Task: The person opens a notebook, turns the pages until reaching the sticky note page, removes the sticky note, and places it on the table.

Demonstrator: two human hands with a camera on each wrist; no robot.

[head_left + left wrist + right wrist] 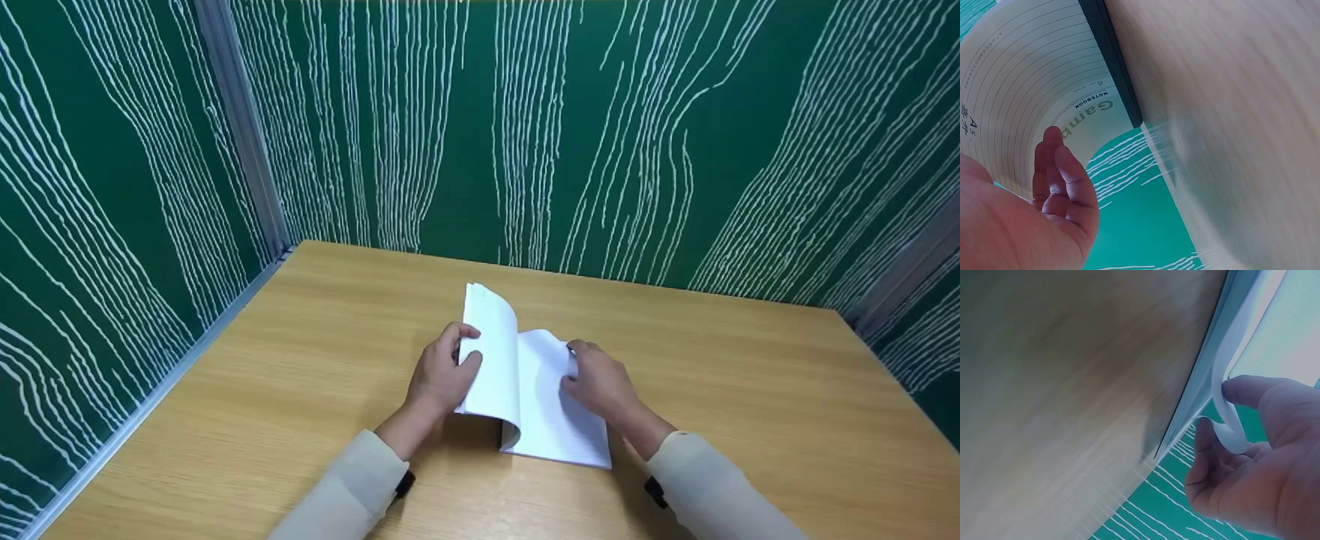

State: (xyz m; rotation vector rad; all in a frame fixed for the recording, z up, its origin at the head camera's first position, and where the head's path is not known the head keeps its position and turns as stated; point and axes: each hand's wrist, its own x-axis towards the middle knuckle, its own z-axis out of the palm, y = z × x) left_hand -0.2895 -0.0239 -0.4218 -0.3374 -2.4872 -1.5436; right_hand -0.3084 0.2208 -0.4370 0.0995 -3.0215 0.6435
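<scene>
A notebook [559, 420] lies open on the wooden table, its white pages facing up. My left hand [442, 371] grips the raised left part, thumb on the pages and fingers behind. That part curves up from the spine. In the left wrist view its outside shows a lined cover [1044, 67] printed "NOTEBOOK" and "A5", beside a dark spine strip [1112, 62]. At the right edge, my right hand [604, 382] pinches paper between thumb and fingers. The right wrist view shows the pinched page [1230, 433] bent and lifted from the stack beneath.
The light wooden table [300, 360] extends around the notebook on all sides. Green panels [465, 187] with white wavy lines stand behind it and to the left and right. A grey metal post [244, 127] marks the back left corner.
</scene>
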